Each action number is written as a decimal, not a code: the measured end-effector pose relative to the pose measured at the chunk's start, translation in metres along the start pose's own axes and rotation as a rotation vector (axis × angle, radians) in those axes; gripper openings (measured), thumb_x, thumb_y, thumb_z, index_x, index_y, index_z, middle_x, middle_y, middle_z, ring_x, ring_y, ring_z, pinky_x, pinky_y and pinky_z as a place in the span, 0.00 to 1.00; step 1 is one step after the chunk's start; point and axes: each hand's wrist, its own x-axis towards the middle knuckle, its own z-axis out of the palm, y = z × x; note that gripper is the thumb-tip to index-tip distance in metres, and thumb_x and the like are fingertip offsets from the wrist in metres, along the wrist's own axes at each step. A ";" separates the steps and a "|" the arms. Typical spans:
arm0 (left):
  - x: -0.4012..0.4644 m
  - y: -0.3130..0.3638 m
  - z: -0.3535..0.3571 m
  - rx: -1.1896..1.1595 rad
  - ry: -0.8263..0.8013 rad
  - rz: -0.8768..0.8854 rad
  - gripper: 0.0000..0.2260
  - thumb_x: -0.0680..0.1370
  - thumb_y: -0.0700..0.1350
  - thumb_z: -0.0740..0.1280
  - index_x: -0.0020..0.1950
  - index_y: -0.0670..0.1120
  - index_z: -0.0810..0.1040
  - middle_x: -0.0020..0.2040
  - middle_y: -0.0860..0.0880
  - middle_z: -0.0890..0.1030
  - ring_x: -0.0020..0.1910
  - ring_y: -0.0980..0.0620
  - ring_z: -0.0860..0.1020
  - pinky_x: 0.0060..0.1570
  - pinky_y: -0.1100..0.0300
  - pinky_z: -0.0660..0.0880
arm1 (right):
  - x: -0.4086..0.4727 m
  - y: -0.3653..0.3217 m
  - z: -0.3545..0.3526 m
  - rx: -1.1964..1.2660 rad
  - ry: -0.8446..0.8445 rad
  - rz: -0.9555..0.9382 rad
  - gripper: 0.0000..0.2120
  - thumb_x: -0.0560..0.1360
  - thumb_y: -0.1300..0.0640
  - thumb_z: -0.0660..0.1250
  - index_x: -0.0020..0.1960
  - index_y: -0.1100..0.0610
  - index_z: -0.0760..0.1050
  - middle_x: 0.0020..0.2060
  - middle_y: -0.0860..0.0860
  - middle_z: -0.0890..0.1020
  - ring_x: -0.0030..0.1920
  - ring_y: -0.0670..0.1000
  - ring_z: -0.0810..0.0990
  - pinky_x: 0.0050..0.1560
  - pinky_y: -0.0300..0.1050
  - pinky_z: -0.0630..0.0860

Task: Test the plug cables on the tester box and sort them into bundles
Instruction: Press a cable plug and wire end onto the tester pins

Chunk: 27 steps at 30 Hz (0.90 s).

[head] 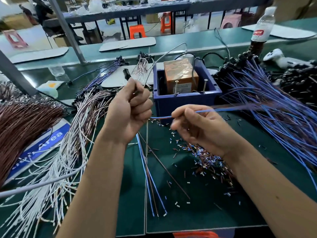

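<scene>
My left hand (131,107) grips a few plug cables in a fist; a black plug (126,74) sticks up above the thumb and the blue and brown wire ends (151,186) hang down to the green mat. My right hand (193,125) pinches a blue cable (205,111) that stretches right toward the large blue bundle (267,103). Behind both hands stands the tester box (180,76), an orange block inside a dark blue bin (187,100). White cables (82,117) and brown cables (22,121) lie fanned out on the left.
Several cut insulation bits (205,160) litter the mat under my right wrist. A water bottle (262,26) and a white controller (277,57) stand at the back right. Small bundles (144,63) lie behind the bin. A blue sign (44,143) sits at the left.
</scene>
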 end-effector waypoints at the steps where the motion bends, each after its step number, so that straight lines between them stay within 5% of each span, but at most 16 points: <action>1: -0.002 0.000 -0.001 0.077 -0.013 0.040 0.15 0.85 0.51 0.55 0.41 0.48 0.67 0.27 0.55 0.58 0.25 0.58 0.52 0.21 0.66 0.53 | -0.001 -0.003 -0.004 -0.001 0.076 -0.027 0.13 0.79 0.47 0.69 0.54 0.54 0.85 0.40 0.52 0.86 0.29 0.46 0.75 0.27 0.38 0.62; 5: -0.007 -0.012 0.000 0.359 -0.092 0.103 0.15 0.84 0.46 0.55 0.37 0.46 0.68 0.26 0.53 0.57 0.24 0.56 0.53 0.25 0.65 0.52 | -0.006 -0.015 -0.023 0.053 0.315 -0.096 0.15 0.81 0.49 0.63 0.48 0.54 0.86 0.30 0.49 0.78 0.28 0.45 0.67 0.27 0.37 0.60; 9: -0.004 -0.047 0.018 0.888 -0.104 0.251 0.16 0.81 0.47 0.61 0.33 0.49 0.71 0.26 0.57 0.64 0.25 0.57 0.61 0.26 0.62 0.58 | -0.011 -0.014 -0.033 0.095 0.488 -0.107 0.19 0.83 0.46 0.61 0.47 0.57 0.85 0.25 0.48 0.71 0.25 0.44 0.63 0.25 0.36 0.60; 14: 0.005 -0.084 0.033 1.355 -0.071 0.675 0.13 0.81 0.48 0.66 0.40 0.45 0.69 0.32 0.55 0.68 0.31 0.51 0.67 0.31 0.54 0.63 | -0.015 -0.001 -0.031 0.058 0.435 -0.019 0.23 0.81 0.47 0.65 0.46 0.68 0.79 0.21 0.51 0.69 0.22 0.47 0.62 0.28 0.44 0.54; 17: 0.010 -0.096 0.030 1.362 -0.062 0.691 0.09 0.81 0.49 0.67 0.47 0.45 0.73 0.38 0.54 0.76 0.36 0.50 0.74 0.35 0.53 0.71 | -0.017 0.002 -0.030 0.069 0.357 0.009 0.21 0.80 0.47 0.65 0.49 0.64 0.85 0.22 0.50 0.71 0.21 0.46 0.63 0.26 0.40 0.56; 20: 0.012 -0.101 0.020 1.216 -0.031 0.581 0.08 0.80 0.48 0.71 0.47 0.46 0.76 0.34 0.54 0.80 0.31 0.54 0.76 0.33 0.57 0.72 | -0.016 0.004 -0.030 0.039 0.352 0.019 0.18 0.79 0.47 0.67 0.52 0.60 0.86 0.24 0.51 0.72 0.21 0.45 0.63 0.24 0.38 0.56; 27: 0.011 -0.097 -0.002 1.158 -0.001 0.526 0.08 0.78 0.45 0.74 0.41 0.49 0.78 0.29 0.52 0.78 0.27 0.51 0.74 0.27 0.55 0.70 | -0.018 -0.004 -0.033 -0.076 0.673 -0.069 0.13 0.78 0.49 0.68 0.47 0.55 0.87 0.30 0.51 0.78 0.23 0.44 0.68 0.21 0.34 0.63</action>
